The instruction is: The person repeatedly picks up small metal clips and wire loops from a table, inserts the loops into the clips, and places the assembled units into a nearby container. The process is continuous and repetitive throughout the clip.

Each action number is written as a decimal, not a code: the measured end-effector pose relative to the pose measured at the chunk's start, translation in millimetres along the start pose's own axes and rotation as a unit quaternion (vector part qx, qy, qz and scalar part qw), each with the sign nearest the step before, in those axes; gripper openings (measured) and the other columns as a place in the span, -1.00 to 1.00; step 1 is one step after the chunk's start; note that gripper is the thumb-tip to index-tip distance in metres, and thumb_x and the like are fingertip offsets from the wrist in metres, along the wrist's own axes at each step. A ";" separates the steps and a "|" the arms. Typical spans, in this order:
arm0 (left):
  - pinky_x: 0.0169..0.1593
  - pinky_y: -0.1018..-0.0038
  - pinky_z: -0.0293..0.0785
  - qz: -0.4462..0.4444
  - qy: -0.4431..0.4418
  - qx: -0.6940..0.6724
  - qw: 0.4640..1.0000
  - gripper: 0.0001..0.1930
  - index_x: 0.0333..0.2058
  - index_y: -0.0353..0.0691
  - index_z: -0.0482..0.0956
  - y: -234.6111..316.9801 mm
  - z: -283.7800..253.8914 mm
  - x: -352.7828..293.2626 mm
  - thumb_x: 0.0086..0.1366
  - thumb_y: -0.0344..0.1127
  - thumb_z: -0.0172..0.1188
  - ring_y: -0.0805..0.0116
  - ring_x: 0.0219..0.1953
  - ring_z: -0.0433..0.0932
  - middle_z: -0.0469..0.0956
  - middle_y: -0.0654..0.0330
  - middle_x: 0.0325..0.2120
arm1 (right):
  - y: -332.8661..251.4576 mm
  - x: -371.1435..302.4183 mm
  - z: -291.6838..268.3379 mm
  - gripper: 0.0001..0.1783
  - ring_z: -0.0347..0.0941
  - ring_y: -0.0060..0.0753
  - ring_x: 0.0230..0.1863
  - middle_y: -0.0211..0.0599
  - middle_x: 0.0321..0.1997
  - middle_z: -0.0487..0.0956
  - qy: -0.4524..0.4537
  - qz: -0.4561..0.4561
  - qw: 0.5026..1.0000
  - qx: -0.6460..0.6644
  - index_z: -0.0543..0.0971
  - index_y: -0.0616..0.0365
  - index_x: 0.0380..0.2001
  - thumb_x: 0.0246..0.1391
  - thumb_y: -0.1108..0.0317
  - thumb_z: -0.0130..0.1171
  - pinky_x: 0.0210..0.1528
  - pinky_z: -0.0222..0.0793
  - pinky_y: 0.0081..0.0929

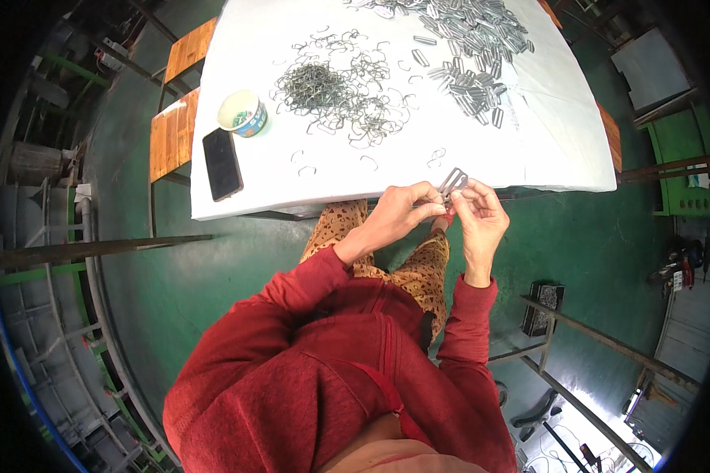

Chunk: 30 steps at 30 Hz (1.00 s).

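Just off the table's near edge, a flat grey slotted metal buckle (455, 180) stands tilted between my two hands. My right hand (481, 217) pinches it between thumb and fingers on its right side. The thumb and forefinger of my left hand (410, 209) are pressed together at the buckle's lower end; whatever is between those fingertips is too small to make out. Beyond my hands, a heap of thin bent wire hooks (312, 85) spreads over the white tabletop (544, 150). A pile of similar slotted buckles (481, 39) covers the far right. A few loose hooks (368, 162) lie near the front edge.
At the table's left are a paper tub (243, 113) with small green bits inside and a black phone (222, 164). Wooden stools (173, 134) stand along that side. Metal rails (607, 355) and a dark box (543, 307) are to my lower right.
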<state>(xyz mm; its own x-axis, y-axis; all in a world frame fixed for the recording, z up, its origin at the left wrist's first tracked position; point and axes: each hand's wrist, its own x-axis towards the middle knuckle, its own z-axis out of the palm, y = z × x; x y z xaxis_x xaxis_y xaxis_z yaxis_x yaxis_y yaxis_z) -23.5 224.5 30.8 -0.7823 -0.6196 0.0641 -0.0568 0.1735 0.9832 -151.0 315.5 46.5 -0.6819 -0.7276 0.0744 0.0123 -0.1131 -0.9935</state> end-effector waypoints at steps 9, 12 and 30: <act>-0.12 0.46 0.43 0.073 0.024 0.072 0.994 -0.65 -0.13 -0.24 0.48 -4.0 -20.1 17.4 0.08 -0.35 0.27 0.33 -0.21 0.53 0.53 0.16 -0.13 | -5.3 1.6 -2.5 -0.73 0.46 -0.59 -0.48 -0.20 -0.41 0.57 0.025 -0.015 0.996 0.090 0.48 0.37 -0.21 -0.06 0.67 0.18 -0.46 0.40 -0.67; -0.18 0.46 0.45 0.098 0.115 0.169 0.974 -0.80 -0.22 -0.17 0.58 -32.8 -74.7 73.4 0.13 -0.38 0.20 0.32 -0.24 0.51 0.56 0.14 -0.25 | -15.6 2.9 -4.0 -0.74 0.45 -0.59 -0.49 -0.22 -0.42 0.57 0.035 -0.017 0.996 0.080 0.48 0.37 -0.23 -0.06 0.66 0.19 -0.46 0.38 -0.68; -0.24 0.33 0.49 0.188 0.083 0.534 0.820 -0.85 -0.34 -0.35 0.39 -99.6 -171.0 145.3 0.06 -0.50 0.01 0.13 -0.22 0.43 0.42 0.09 -0.37 | -21.6 -7.5 -14.7 -0.76 0.44 -0.59 -0.50 -0.25 -0.45 0.56 0.023 -0.029 0.997 0.062 0.47 0.37 -0.25 -0.08 0.70 0.13 -0.50 0.37 -0.68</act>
<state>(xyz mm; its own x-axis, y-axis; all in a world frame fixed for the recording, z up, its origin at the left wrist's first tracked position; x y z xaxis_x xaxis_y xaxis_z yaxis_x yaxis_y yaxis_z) -25.4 -13.7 -28.6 -0.7784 -0.4492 0.4386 -0.4118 0.8926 0.1833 -156.8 333.4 66.1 -0.7172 -0.6857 0.1242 0.0611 -0.2395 -0.9690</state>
